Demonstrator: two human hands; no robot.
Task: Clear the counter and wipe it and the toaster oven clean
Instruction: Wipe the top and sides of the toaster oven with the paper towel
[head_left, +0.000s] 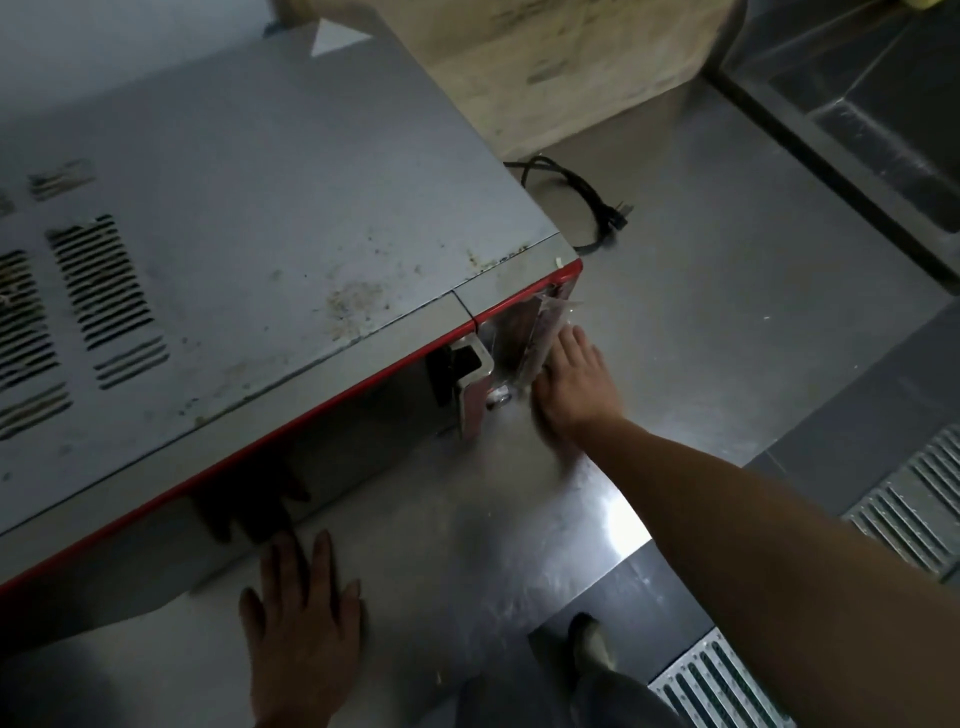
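Toaster oven (249, 218), grey-topped with red trim and grease stains, is sitting on the steel counter (701, 322) as I am reaching my right hand (574, 387) to its front right corner, fingers against a peeling clear film (545, 332); whether they are pinching it I cannot tell. My left hand (301, 629) is lying flat, fingers spread, on the counter before the oven, holding nothing, while a black power cord (582, 197) is lying beside it.
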